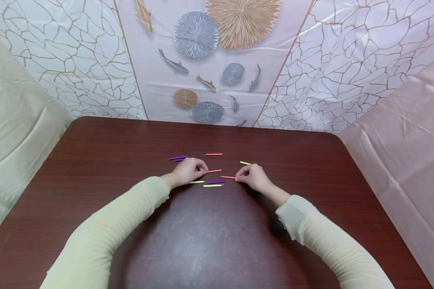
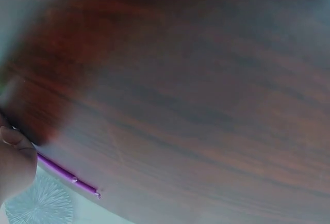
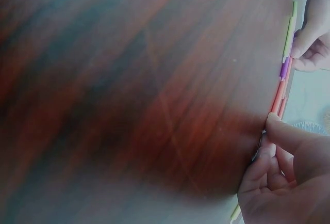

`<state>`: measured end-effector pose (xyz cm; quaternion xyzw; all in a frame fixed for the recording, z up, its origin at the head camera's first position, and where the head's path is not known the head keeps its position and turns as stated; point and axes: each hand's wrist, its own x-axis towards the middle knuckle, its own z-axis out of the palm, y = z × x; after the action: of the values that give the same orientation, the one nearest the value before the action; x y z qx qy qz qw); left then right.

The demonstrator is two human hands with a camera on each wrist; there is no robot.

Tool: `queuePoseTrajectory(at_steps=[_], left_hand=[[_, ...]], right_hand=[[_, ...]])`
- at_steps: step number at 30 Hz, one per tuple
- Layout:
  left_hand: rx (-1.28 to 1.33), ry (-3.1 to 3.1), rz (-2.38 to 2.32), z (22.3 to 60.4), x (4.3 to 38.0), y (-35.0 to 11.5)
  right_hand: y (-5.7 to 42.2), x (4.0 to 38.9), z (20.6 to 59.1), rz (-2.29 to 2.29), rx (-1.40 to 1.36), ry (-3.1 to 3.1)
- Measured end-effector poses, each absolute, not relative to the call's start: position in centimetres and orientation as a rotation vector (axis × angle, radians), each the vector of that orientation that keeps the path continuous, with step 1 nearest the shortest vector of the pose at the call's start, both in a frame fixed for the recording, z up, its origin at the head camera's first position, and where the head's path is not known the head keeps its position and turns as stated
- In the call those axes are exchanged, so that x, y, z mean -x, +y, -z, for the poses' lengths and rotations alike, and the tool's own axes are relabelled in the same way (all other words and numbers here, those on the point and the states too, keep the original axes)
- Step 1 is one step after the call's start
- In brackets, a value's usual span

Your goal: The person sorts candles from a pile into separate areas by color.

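Note:
My left hand (image 1: pixel 189 171) pinches the left end of a thin red candle (image 1: pixel 214 171) on the table. To its right, my right hand (image 1: pixel 254 178) pinches the right end of another red candle (image 1: pixel 227 177). Just below lie a purple candle (image 1: pixel 215 182) and a yellow candle (image 1: pixel 213 185). A second yellow candle (image 1: pixel 197 182) is partly hidden by the left hand. Two purple candles (image 2: pixel 56 167) with pale wicks show beside the left hand (image 2: pixel 15 167) in the left wrist view. Beyond the right hand, a yellow candle (image 1: pixel 244 163) is partly covered.
Farther back lies a third red candle (image 1: pixel 213 154). The dark brown wooden table (image 1: pixel 195 241) has rounded far corners. A patterned cloth backdrop (image 1: pixel 235 100) hangs behind it, and pale cloth (image 1: pixel 401 140) borders both sides.

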<state>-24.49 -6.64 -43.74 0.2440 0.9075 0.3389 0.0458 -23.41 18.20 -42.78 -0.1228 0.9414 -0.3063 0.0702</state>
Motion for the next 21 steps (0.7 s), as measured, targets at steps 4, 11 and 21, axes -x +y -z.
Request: queuePoseTrajectory(at_steps=[4, 11, 21], left_hand=[[-0.76, 2.765, -1.03, 43.6, 24.8, -6.5], [-0.712, 2.759, -0.997, 42.9, 25.9, -5.8], [-0.665, 2.848, -0.906, 42.4, 28.3, -5.7]], right_hand=[[18.3, 23.4, 42.7, 0.921, 0.365, 2.836], [18.3, 23.5, 42.7, 0.932, 0.351, 2.835], [18.2, 23.5, 42.9, 0.937, 0.368, 2.836]])
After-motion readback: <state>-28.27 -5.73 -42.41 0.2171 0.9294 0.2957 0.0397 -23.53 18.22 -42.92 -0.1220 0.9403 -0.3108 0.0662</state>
